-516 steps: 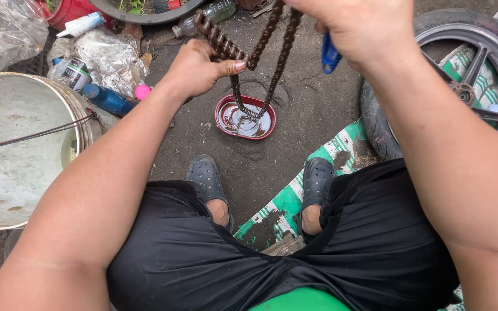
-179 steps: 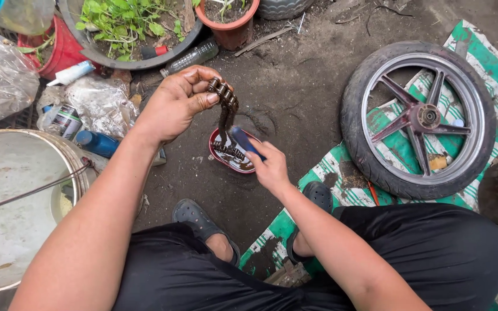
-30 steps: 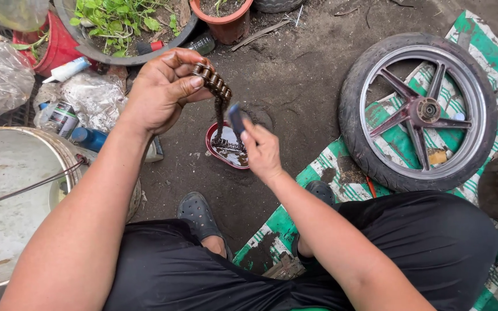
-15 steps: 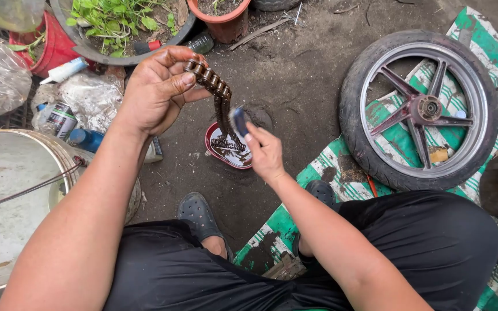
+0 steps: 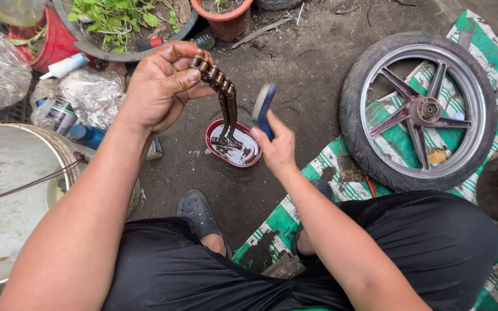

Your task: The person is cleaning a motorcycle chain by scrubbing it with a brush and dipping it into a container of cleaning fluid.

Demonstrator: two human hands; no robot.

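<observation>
**Oily chain over a small dish**

Over the bare dirt ground, just ahead of the shoes: left hand clenched on the top of a folded, oil-dark chain, thumb pressed across the links, lower loops hanging straight down into a small red dish of dark fluid. Right hand wrapped around a blue-handled brush, held upright just beside the hanging chain, bristle end too blurred to make out. Off to the right, a spoked wheel lying flat, partly on a green striped mat. At the left edge, a large pale bucket, with cans, bottles and plastic bags behind it and planters along the top.

Likely trouble: slick links slipping through the left fingers and dropping into the dish, splashing fluid or tipping it, since the dish is shallow and sits loose on uneven dirt. Chain swinging wide under brush strokes, dripping onto ground, shoes or mat. Grit picked up if any link touches the dirt.
</observation>
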